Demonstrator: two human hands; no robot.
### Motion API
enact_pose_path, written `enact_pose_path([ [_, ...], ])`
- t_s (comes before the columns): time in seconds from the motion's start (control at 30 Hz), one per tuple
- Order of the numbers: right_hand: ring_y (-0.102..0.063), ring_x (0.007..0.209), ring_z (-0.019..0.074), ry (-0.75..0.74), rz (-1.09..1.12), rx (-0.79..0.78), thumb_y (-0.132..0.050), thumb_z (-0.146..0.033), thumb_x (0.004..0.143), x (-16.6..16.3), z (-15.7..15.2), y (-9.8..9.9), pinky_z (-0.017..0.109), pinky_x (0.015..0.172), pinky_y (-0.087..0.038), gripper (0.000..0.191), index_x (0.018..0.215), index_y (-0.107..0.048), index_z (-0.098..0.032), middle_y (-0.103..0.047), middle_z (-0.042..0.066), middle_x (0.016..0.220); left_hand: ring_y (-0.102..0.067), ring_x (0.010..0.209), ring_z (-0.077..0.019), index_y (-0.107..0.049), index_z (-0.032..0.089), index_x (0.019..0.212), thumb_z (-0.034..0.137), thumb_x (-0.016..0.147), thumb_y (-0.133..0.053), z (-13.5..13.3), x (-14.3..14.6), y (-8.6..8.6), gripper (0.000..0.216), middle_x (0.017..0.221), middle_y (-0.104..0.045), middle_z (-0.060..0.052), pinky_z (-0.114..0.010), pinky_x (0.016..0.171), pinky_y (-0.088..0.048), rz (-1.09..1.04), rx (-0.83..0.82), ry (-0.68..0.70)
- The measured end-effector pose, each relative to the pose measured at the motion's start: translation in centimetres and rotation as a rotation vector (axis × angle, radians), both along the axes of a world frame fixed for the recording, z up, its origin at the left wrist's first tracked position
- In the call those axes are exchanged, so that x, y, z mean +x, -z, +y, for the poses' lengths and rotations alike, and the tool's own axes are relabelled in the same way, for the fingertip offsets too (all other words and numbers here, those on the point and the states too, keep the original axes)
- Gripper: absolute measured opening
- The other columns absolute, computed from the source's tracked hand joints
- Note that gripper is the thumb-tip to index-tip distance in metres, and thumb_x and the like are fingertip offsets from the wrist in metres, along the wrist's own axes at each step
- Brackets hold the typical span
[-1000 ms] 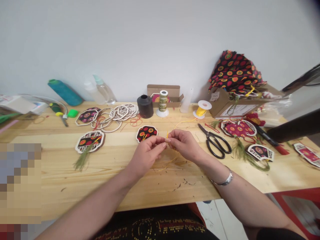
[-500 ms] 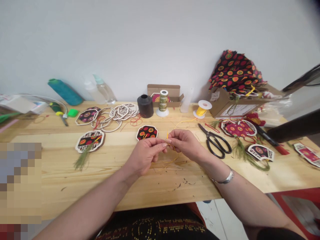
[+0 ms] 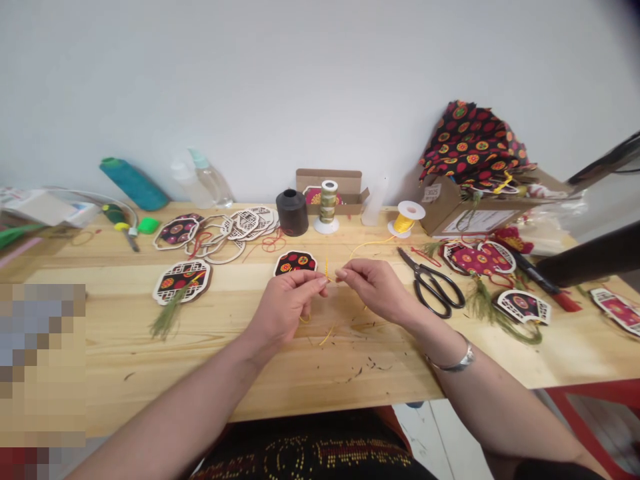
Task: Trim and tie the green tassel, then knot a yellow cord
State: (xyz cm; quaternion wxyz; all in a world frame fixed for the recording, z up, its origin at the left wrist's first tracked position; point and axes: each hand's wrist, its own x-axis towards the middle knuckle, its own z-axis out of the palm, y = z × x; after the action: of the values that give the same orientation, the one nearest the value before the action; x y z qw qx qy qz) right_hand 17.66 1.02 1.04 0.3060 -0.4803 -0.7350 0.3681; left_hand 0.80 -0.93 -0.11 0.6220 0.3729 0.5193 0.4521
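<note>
Thumb and forefinger of my left hand (image 3: 295, 298) are pinched on a thin yellow cord (image 3: 327, 268), whose short end sticks up above the fingertips. My right hand (image 3: 369, 287) also pinches the cord, a small gap to the right of the left fingertips. One length of cord runs back to a white spool of yellow cord (image 3: 406, 217); another piece hangs low over the wood under the hands. Just behind my left hand lies a black ornament with red and yellow flowers (image 3: 296, 261), its front edge hidden by the fingers.
Black scissors (image 3: 433, 283) lie right of my right hand. Behind stand a black thread cone (image 3: 292, 213) and a green thread spool (image 3: 328, 203). A tasselled ornament (image 3: 181, 281) lies left, more ornaments (image 3: 480, 259) right. A cardboard box (image 3: 480, 210) holds patterned fabric.
My hands have drawn slightly apart, the right fingertips moving off from the left ones with cord between them. The loose cord below has shifted. The view has moved very slightly.
</note>
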Motion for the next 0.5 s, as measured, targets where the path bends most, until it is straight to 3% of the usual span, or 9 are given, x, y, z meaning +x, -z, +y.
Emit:
enact_pose_path([
  [0.2, -0.040, 0.050, 0.0079, 0.036, -0.121, 0.232, -0.053, -0.040, 0.086, -0.4, -1.2, 0.2, 0.023, 0.050, -0.031, 0.033, 0.064, -0.057, -0.016, -0.054, -0.001, 0.056, -0.032, 0.038, -0.0020, -0.069, 0.012, 0.071, 0.026, 0.064, -0.073, -0.1, 0.0, -0.1, 0.016, 0.056, -0.061, 0.000, -0.017, 0.036, -0.022, -0.003, -0.013, -0.057],
  [0.4, -0.047, 0.055, 0.0130, -0.242, -0.483, 0.719, -0.038, -0.024, 0.093, -1.2, -2.4, 1.1, 0.029, 0.053, -0.031, 0.027, 0.079, -0.059, -0.016, -0.060, 0.005, 0.064, -0.027, 0.038, -0.0018, -0.067, 0.011, 0.068, 0.026, 0.062, -0.075, -0.1, 0.0, -0.2, 0.018, 0.043, -0.044, 0.007, -0.016, 0.037, -0.020, -0.111, -0.081, -0.055],
  [0.5, -0.047, 0.055, 0.0138, -0.357, -0.612, 0.863, -0.033, -0.009, 0.091, -1.6, -2.7, 1.6, 0.031, 0.052, -0.030, 0.029, 0.077, -0.058, -0.015, -0.060, 0.006, 0.065, -0.022, 0.038, -0.0001, -0.065, 0.010, 0.066, 0.028, 0.065, -0.074, 0.0, -0.1, -0.1, 0.019, 0.046, -0.047, 0.006, -0.016, 0.037, -0.017, -0.171, -0.078, 0.005],
])
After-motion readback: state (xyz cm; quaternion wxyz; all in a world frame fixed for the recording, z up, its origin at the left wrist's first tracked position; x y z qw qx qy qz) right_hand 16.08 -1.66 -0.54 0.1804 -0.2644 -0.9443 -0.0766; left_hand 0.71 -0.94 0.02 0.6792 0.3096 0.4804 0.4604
